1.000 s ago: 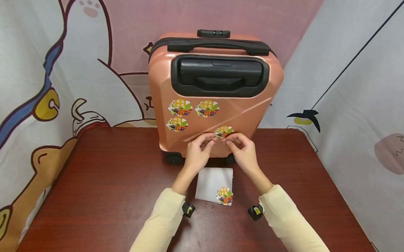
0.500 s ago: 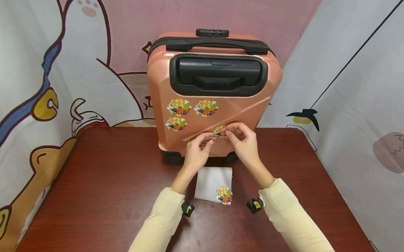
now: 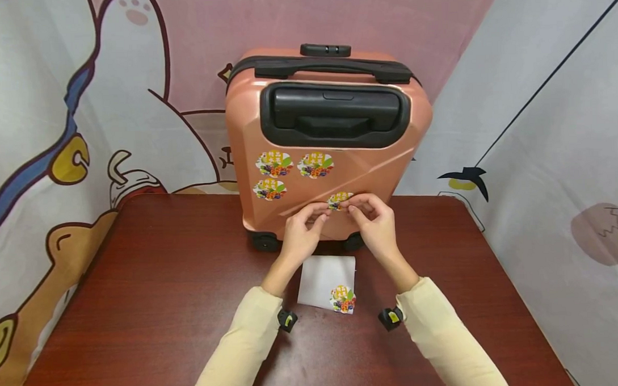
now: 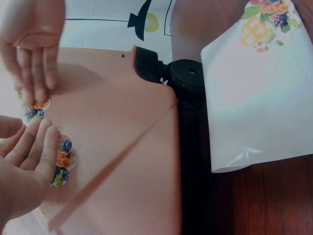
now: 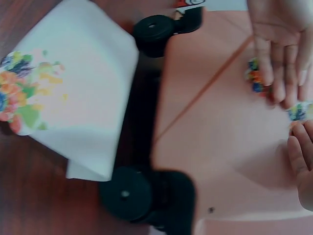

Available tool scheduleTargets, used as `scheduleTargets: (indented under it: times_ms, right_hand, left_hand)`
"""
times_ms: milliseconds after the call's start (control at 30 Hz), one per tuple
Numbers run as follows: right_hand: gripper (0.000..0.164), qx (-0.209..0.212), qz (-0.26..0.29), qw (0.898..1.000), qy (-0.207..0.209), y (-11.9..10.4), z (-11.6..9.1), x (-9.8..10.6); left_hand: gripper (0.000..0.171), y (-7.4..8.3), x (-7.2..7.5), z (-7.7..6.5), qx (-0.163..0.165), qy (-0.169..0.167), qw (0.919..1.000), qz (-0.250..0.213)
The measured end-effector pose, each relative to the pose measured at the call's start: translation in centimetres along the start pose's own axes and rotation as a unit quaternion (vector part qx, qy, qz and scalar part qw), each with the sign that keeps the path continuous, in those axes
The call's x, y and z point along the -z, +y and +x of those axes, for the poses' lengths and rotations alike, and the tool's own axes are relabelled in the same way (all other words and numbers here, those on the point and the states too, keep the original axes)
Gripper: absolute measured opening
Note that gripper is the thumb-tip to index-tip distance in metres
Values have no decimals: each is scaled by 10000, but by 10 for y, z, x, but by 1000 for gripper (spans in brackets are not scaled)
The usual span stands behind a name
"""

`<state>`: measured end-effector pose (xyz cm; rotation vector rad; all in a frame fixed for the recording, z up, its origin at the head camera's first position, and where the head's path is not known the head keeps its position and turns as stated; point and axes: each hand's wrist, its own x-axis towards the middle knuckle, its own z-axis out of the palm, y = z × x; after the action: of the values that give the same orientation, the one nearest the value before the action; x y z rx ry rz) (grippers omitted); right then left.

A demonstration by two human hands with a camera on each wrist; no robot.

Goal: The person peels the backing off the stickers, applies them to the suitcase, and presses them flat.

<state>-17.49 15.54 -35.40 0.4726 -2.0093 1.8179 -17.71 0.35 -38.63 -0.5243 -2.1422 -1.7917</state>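
Observation:
A round fruit sticker (image 3: 338, 201) with yellow lettering is at the lower middle of the pink suitcase (image 3: 380, 170). My left hand (image 3: 301, 230) pinches its left edge between thumb and fingers; my right hand (image 3: 377, 224) pinches the right edge. Part of the sticker is hidden by fingertips, and how firmly it touches the shell cannot be told. Three similar stickers sit higher on the shell: one at upper left (image 3: 274, 163), another beside it (image 3: 315, 165), a third below the first (image 3: 270, 190). In the left wrist view, the left hand (image 4: 27, 166) partly covers a sticker (image 4: 63, 161).
White backing paper (image 3: 317, 281), bearing one fruit sticker (image 3: 343, 299), lies on the brown table (image 3: 190, 311) before the suitcase. Black wheels (image 3: 265, 242) show at the suitcase's base. Cartoon-printed curtains (image 3: 191, 49) hang behind and on both sides.
My right hand slid left over the sticker, then drew back to its right edge and lower, uncovering more of it. The left hand stays nearly still at the left edge.

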Motion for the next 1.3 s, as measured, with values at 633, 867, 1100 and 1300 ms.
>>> scheduleTargets:
  times_ms: [633, 867, 1100, 1300]
  right_hand:
    - [8, 446, -121, 9988, 135, -16, 8, 4]
    - [6, -26, -48, 9998, 171, 7, -2, 10]
    - [7, -43, -227, 9995, 212, -12, -5, 8]
    - [8, 446, -209, 9986, 197, -17, 5, 10]
  left_hand:
    - [19, -1, -1, -1, 17, -83, 10000, -33]
    - [19, -1, -1, -1, 40, -102, 9999, 1]
    - [19, 0, -1, -1, 54, -88, 9999, 48]
    - [19, 0, -1, -1, 36, -84, 10000, -6]
